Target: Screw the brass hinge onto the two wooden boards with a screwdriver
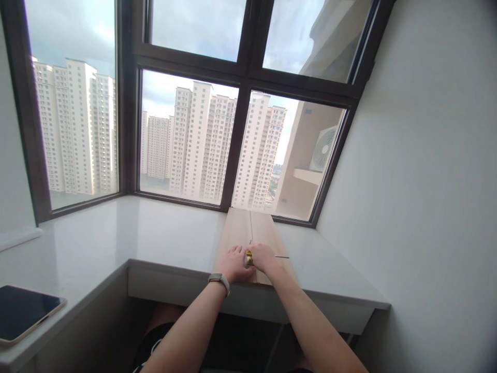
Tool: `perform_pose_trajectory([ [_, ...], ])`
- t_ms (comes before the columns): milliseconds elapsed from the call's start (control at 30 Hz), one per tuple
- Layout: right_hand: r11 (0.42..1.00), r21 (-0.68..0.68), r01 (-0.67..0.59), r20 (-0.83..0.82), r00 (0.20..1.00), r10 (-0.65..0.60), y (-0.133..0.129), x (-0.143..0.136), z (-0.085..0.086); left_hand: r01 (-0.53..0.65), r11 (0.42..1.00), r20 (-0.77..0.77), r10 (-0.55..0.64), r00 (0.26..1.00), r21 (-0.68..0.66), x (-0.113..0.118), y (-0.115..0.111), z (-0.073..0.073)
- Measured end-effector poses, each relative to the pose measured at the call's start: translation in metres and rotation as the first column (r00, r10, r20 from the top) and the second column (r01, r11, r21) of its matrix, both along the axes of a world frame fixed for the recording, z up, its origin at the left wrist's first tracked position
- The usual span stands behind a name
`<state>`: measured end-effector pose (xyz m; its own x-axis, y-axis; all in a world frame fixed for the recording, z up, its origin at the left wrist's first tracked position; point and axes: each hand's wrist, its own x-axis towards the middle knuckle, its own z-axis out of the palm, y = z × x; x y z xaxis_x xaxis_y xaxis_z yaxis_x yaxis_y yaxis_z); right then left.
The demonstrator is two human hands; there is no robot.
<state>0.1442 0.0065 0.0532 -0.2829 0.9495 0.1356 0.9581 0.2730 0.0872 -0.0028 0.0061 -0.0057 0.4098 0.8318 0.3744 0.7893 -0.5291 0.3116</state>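
Note:
A pale wooden board (pixel 238 225) with a dark lengthwise line lies on the white sill, running from the window to the front edge. My left hand (pixel 235 264), with a banded watch on the wrist, rests on the board beside a small yellow item (pixel 249 257). Against that item, on its right, is my right hand (pixel 263 256), its fingers closed around something small. From the right side of this hand a thin grey rod (pixel 282 256) sticks out, and a short dark tip shows above the fingers. What exactly each hand grips is too small to tell.
The white sill (pixel 174 235) bends toward me on the left, where a dark-screened tablet (pixel 29 313) lies near its edge. Dark-framed windows stand behind the board. A white wall (pixel 419 181) rises on the right. My legs are under the sill.

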Motion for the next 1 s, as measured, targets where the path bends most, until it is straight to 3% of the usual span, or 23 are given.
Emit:
perform_pose_trajectory([
  [333,0.996,0.039,0.077,-0.119,0.99,-0.072,0.02,0.019,-0.004,0.022,1.0,-0.001,-0.022,1.0,-0.009,-0.001,-0.004,0.006],
  [533,0.972,0.064,0.224,-0.288,0.937,-0.197,0.046,0.045,-0.007,0.01,1.0,-0.001,-0.01,1.0,-0.006,-0.002,-0.006,0.009],
  [767,0.974,0.009,0.226,-0.437,0.877,-0.2,0.065,0.05,-0.014,0.005,0.999,-0.024,-0.006,1.0,-0.038,-0.003,-0.006,0.011],
  [900,0.973,0.032,0.229,-0.527,0.831,-0.178,0.063,0.051,-0.008,-0.005,0.999,-0.04,0.002,0.999,-0.05,-0.003,-0.007,0.012],
  [1000,0.957,0.103,0.271,-0.613,0.775,-0.153,0.058,0.055,0.006,-0.002,0.999,-0.042,0.0,0.999,-0.05,-0.003,-0.008,0.013],
])
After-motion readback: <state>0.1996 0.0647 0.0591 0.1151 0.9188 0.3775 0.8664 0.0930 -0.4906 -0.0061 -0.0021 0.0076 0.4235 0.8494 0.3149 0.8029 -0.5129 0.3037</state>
